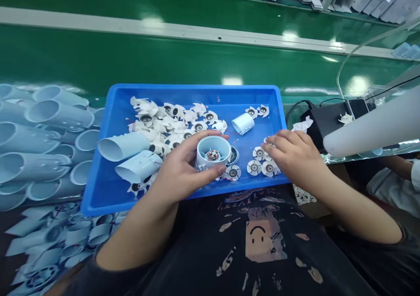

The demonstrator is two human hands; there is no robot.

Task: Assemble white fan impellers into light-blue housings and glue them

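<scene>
My left hand [183, 169] is wrapped round a short light-blue fan housing [214, 145], its round opening facing up. A copper-wound motor [213, 155] shows at the housing's centre. Over the right part of a blue tray [183, 196], my right hand [290, 149] has its fingers bent together at a small group of white fan wheels [269, 168]. The fingertips close on one wheel at the back of the group, and the thumb is hidden. Beside the held housing, a round light-blue part [233, 156] lies partly covered, with another fan wheel [232, 172] close by.
Many white fan wheels [170, 123] are heaped in the tray's left half, with light-blue tubes [124, 146] beside them. More tubes [49, 112] are stacked on the left. A white rounded arm [370, 123] juts in from the right, near a black box [323, 123].
</scene>
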